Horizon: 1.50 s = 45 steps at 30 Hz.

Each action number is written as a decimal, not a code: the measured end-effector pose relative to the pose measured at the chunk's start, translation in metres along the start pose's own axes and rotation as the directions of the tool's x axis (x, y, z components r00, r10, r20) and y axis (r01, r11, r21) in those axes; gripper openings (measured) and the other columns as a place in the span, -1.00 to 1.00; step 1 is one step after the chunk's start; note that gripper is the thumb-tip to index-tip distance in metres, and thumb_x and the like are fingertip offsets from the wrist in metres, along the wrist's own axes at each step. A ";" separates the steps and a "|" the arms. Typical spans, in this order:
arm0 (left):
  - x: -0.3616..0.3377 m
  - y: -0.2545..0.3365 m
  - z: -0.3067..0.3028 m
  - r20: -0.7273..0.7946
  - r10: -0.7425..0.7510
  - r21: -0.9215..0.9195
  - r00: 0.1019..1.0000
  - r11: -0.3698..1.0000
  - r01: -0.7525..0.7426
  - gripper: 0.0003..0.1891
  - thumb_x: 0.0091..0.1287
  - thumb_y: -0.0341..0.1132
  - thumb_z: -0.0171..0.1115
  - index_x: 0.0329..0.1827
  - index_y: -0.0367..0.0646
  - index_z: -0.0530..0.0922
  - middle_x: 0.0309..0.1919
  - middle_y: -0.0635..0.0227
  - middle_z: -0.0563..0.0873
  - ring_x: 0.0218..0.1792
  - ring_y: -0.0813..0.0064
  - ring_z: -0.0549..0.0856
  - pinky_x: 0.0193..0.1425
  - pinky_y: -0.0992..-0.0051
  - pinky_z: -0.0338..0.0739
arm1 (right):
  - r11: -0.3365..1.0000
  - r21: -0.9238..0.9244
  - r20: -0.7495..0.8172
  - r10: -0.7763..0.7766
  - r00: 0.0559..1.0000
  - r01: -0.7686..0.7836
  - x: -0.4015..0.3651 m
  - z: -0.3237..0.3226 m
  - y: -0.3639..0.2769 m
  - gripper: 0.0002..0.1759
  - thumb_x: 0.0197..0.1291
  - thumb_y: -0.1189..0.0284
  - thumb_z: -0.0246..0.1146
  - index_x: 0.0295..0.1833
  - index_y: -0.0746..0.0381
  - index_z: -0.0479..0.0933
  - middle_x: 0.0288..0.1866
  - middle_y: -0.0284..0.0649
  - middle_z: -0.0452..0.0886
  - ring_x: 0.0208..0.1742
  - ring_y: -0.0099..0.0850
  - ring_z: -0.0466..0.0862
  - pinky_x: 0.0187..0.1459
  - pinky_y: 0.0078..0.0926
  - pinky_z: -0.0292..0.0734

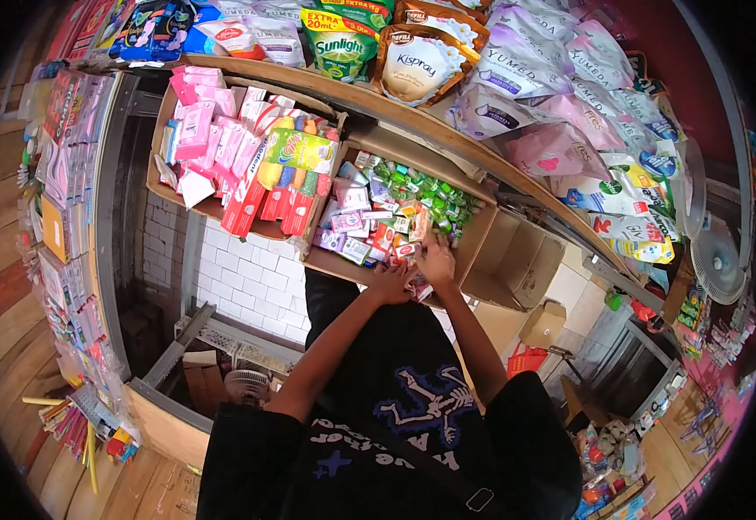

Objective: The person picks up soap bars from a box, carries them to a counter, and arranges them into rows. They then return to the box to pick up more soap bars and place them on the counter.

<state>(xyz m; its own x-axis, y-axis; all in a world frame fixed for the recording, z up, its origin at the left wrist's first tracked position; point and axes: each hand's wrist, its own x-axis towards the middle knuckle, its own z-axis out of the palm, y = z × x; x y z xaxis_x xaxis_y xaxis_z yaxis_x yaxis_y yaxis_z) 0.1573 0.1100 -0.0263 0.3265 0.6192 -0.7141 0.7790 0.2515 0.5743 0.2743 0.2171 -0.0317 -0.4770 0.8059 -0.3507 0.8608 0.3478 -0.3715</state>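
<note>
Your left hand (393,282) and right hand (436,263) are close together at the near side of one carton (336,263); whether they grasp something, one cannot tell. Inside it lie small packs (349,222), pink, white, orange and purple, too many for counting, beside green bottles (447,195). Leftward you have a second carton (163,121), with pink boxes (194,130) and one yellow-green packet (291,149).

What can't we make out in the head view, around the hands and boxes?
All head view:
Whatever lies under the bare left hand and bare right hand: covered by the hands themselves.
Floor of the brown cardboard box beneath them: hidden by packed goods.
Fine print on the small white-and-purple cartons: too small.
Collar of the black printed T-shirt: cut off by the bottom edge.
</note>
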 end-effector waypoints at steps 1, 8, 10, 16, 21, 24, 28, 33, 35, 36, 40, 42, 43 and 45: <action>0.000 0.000 0.001 0.002 0.000 0.006 1.000 1.000 0.000 -0.12 0.23 0.23 0.05 0.57 0.22 -0.09 0.53 0.11 0.07 0.49 0.13 0.18 0.38 -0.12 0.06 | 1.000 0.005 -0.012 0.010 1.000 -0.010 0.006 -0.008 -0.013 -0.58 0.14 0.19 0.26 0.06 0.14 0.44 0.04 0.04 0.48 0.01 0.03 0.57 0.00 -0.07 0.53; -0.003 -0.003 0.003 -0.044 0.008 -0.032 0.999 0.999 -0.010 -0.11 0.24 0.24 0.07 0.57 0.35 -0.17 0.53 0.12 0.06 0.49 0.13 0.19 0.39 -0.11 0.06 | 0.992 -0.107 0.032 -0.059 0.998 0.062 0.042 0.011 -0.002 -0.51 0.13 0.29 0.26 0.20 0.05 0.38 -0.01 0.03 0.53 -0.09 0.04 0.63 -0.18 -0.05 0.59; -0.005 -0.003 0.002 -0.041 0.011 -0.022 0.999 1.000 -0.012 -0.09 0.23 0.25 0.09 0.57 0.38 -0.19 0.53 0.12 0.06 0.49 0.12 0.18 0.39 -0.11 0.07 | 0.999 0.017 -0.002 0.043 0.999 -0.043 0.047 -0.001 -0.004 -0.59 0.14 0.32 0.24 0.13 0.05 0.43 -0.11 0.04 0.60 -0.15 0.03 0.65 -0.19 -0.04 0.57; -0.004 -0.002 0.000 -0.066 0.013 -0.055 0.998 0.998 -0.016 -0.12 0.26 0.27 0.06 0.57 0.38 -0.16 0.53 0.11 0.08 0.49 0.12 0.19 0.37 -0.11 0.10 | 0.870 0.464 -0.173 0.276 0.945 -0.169 0.037 -0.048 -0.001 -0.76 0.19 0.31 0.19 -0.04 0.12 0.50 -0.25 0.05 0.66 -0.18 0.05 0.67 -0.16 -0.12 0.54; -0.006 0.003 -0.008 -0.058 0.003 -0.052 0.998 0.999 -0.006 -0.24 0.35 0.25 -0.08 0.56 0.37 -0.13 0.53 0.10 0.07 0.47 0.11 0.22 0.35 -0.10 0.13 | 0.794 0.554 -0.075 0.347 0.935 -0.250 0.023 -0.030 0.006 -0.78 0.25 0.37 0.13 0.00 0.14 0.49 -0.26 -0.01 0.64 -0.26 -0.15 0.68 -0.18 -0.23 0.52; -0.005 0.001 -0.006 -0.074 0.017 -0.040 0.997 0.999 -0.020 -0.32 0.39 0.25 -0.18 0.55 0.40 -0.07 0.53 0.13 0.08 0.46 0.12 0.25 0.36 -0.08 0.12 | 0.822 0.553 -0.044 0.197 0.979 -0.141 0.022 0.006 0.005 -0.77 0.26 0.38 0.12 0.00 0.17 0.48 -0.25 -0.02 0.62 -0.23 -0.19 0.66 -0.15 -0.24 0.51; -0.002 -0.006 0.005 -0.064 0.018 0.033 0.998 0.999 -0.016 -0.44 0.43 0.24 -0.27 0.48 0.46 0.17 0.50 0.27 0.18 0.42 0.13 0.31 0.39 -0.06 0.11 | 0.868 0.417 0.317 0.141 0.938 -0.271 0.020 0.033 -0.014 -0.68 0.22 0.36 0.08 0.08 0.16 0.41 -0.24 0.13 0.61 -0.16 0.09 0.61 -0.08 -0.05 0.44; -0.006 -0.008 0.003 -0.086 0.022 0.068 0.996 0.998 -0.016 -0.53 0.43 0.22 -0.26 0.32 0.51 0.40 0.40 0.40 0.38 0.36 0.10 0.38 0.39 -0.15 0.09 | 0.977 0.215 0.206 -0.038 0.978 -0.007 0.016 0.059 -0.018 -0.70 0.18 0.35 0.12 0.02 0.20 0.49 -0.21 0.11 0.63 -0.11 0.07 0.62 -0.07 -0.04 0.48; -0.007 -0.008 0.001 -0.091 0.020 0.064 0.996 0.998 -0.014 -0.53 0.43 0.22 -0.25 0.33 0.52 0.40 0.41 0.41 0.36 0.37 0.10 0.37 0.41 -0.13 0.07 | 0.989 0.133 0.184 -0.080 0.980 0.056 0.019 0.044 -0.021 -0.71 0.16 0.35 0.17 -0.01 0.20 0.53 -0.21 0.07 0.64 -0.11 0.02 0.63 -0.07 -0.07 0.50; -0.008 -0.008 0.002 -0.107 0.022 0.058 0.994 0.998 -0.016 -0.54 0.43 0.21 -0.22 0.33 0.52 0.40 0.41 0.40 0.35 0.37 0.10 0.37 0.40 -0.14 0.08 | 0.991 0.110 0.146 -0.095 0.985 0.079 0.020 0.043 -0.015 -0.71 0.15 0.35 0.20 -0.02 0.20 0.54 -0.21 0.05 0.64 -0.11 -0.01 0.64 -0.08 -0.10 0.52; -0.009 -0.013 0.008 -0.234 0.055 -0.004 0.971 0.998 -0.057 -0.57 0.42 0.14 -0.10 0.33 0.52 0.39 0.43 0.40 0.33 0.37 0.12 0.38 0.41 -0.09 0.12 | 0.906 0.422 0.049 -0.065 0.997 0.038 0.022 0.035 0.002 -0.67 0.13 0.32 0.28 0.01 0.17 0.57 -0.21 -0.05 0.66 -0.15 -0.15 0.67 -0.10 -0.24 0.55; -0.008 -0.020 0.013 -0.264 0.045 -0.037 0.963 0.998 -0.057 -0.56 0.41 0.11 -0.07 0.35 0.52 0.37 0.43 0.41 0.33 0.38 0.14 0.37 0.42 -0.02 0.15 | 0.889 0.447 0.094 0.066 0.993 -0.101 0.017 0.029 0.011 -0.67 0.14 0.36 0.26 0.05 0.16 0.56 -0.16 -0.08 0.67 -0.11 -0.21 0.68 -0.07 -0.28 0.56; -0.007 -0.023 0.016 -0.280 0.040 -0.054 0.959 0.997 -0.057 -0.56 0.41 0.10 -0.05 0.36 0.51 0.36 0.44 0.41 0.32 0.38 0.14 0.36 0.43 0.01 0.16 | 0.870 0.470 0.117 0.107 0.987 -0.150 0.015 0.025 0.019 -0.67 0.14 0.38 0.24 0.05 0.16 0.56 -0.12 -0.06 0.67 -0.09 -0.18 0.68 -0.05 -0.25 0.55; 0.005 -0.042 0.031 -0.397 0.126 -0.016 0.909 0.989 -0.145 -0.57 0.41 0.08 -0.03 0.34 0.47 0.41 0.35 0.34 0.44 0.31 0.14 0.44 0.39 0.09 0.26 | 0.874 0.397 0.228 0.204 0.952 -0.282 0.011 0.007 0.022 -0.62 0.10 0.46 0.20 0.09 0.16 0.56 -0.06 -0.08 0.68 -0.03 -0.18 0.68 -0.01 -0.22 0.55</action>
<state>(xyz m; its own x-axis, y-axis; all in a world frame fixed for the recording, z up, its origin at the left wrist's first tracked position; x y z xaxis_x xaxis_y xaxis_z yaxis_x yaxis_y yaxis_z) 0.1435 0.0796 -0.0666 0.1825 0.8902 -0.4174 0.7151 0.1712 0.6778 0.2869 0.2301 -0.0500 -0.3192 0.7292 -0.6052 0.8161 -0.1131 -0.5667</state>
